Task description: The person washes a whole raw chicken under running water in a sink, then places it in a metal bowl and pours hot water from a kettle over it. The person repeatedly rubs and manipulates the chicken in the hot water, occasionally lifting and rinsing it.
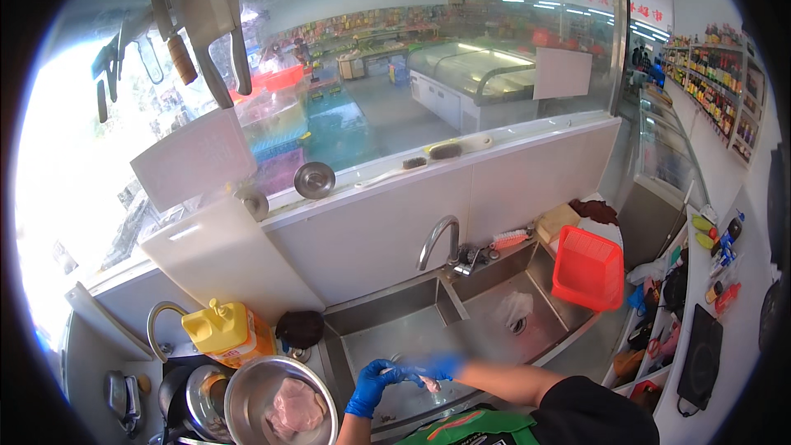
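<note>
My left hand (369, 384), in a blue glove, is over the left basin of a stainless steel double sink (364, 346). Its fingers are bent around one end of a small piece of raw meat (432, 385), which hangs below the fingertips. My right hand (440, 366), gloved in blue too, is close beside it and blurred by motion; its grip cannot be made out. A grey blurred shape hovers above the right hand, too smeared to name. Left of my hands, a steel bowl (238, 402) contains a larger pale pink piece of raw meat (295, 408).
A curved faucet (454, 241) rises behind the sink. The right basin contains a clear plastic bag (516, 308), and a red plastic basket (587, 272) sits at its right corner. A yellow jug (225, 330) and a white cutting board (228, 253) stand left. Knives (210, 18) hang upper left.
</note>
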Demonstrator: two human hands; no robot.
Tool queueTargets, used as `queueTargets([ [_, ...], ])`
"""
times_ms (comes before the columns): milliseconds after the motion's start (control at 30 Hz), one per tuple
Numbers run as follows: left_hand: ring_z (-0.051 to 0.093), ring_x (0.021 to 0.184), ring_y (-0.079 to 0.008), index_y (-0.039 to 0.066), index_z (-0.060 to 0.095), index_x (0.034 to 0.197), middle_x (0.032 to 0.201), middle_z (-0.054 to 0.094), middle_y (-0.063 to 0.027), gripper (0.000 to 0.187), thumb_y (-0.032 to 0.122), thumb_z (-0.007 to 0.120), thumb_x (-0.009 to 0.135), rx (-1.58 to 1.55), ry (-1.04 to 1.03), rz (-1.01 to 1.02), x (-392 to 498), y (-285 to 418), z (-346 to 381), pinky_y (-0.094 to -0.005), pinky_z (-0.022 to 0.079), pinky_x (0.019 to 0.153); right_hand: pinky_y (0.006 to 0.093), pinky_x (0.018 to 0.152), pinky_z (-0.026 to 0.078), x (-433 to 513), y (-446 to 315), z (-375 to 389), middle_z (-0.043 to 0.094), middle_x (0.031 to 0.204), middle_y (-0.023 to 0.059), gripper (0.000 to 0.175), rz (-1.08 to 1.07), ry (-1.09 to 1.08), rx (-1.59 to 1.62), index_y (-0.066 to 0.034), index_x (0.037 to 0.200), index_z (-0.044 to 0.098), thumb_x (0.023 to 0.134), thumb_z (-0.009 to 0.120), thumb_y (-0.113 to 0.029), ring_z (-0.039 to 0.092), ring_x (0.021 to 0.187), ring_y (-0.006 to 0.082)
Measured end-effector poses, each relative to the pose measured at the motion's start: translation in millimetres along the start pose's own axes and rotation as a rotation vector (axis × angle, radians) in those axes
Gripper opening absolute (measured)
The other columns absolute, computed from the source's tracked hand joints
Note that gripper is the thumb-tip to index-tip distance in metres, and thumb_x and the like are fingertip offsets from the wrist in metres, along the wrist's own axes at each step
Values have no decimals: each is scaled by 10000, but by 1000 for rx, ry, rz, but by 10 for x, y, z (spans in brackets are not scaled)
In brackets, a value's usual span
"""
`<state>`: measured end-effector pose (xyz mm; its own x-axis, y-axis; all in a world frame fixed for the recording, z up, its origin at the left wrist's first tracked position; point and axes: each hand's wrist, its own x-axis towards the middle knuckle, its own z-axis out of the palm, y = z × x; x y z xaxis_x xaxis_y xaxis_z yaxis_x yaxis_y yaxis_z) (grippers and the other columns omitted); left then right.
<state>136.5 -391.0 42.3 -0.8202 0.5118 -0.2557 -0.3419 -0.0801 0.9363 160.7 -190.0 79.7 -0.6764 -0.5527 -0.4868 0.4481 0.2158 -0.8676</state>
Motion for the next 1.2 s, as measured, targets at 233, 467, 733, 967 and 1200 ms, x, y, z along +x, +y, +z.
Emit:
queueTargets([
  [233,556,674,-151,55,566,793,753,602,-62,98,-34,603,772,-454,-82,38,1,-20,-64,-269,463,658,296,525,440,318,197,100,544,612,68,324,-266,14,458,9,783,603,900,538,-286,517,525,167],
  [467,602,800,-195,25,603,943,834,617,-85,144,-14,592,805,-467,41,103,94,123,168,-312,495,771,266,451,379,268,164,-57,473,484,28,359,-251,146,296,-12,785,627,901,565,-347,419,372,125],
  [733,615,876,-174,-45,610,1034,934,630,-91,249,33,680,808,34,22,80,141,551,244,-303,527,758,231,528,455,-37,-139,-203,620,692,49,314,-121,186,20,-94,1014,697,913,580,-367,604,594,116],
  [967,537,749,-87,74,613,906,784,575,13,186,33,732,770,275,157,402,9,462,236,-228,458,686,246,398,394,-206,-307,-27,512,546,30,180,-270,323,67,-5,898,626,910,555,-170,502,446,85],
  [1200,480,837,-123,65,600,1081,1013,496,-31,428,35,776,693,605,269,486,-328,742,353,-257,418,755,253,687,494,-373,-418,191,664,871,80,200,-364,390,98,15,1026,632,913,542,-123,608,751,109],
])
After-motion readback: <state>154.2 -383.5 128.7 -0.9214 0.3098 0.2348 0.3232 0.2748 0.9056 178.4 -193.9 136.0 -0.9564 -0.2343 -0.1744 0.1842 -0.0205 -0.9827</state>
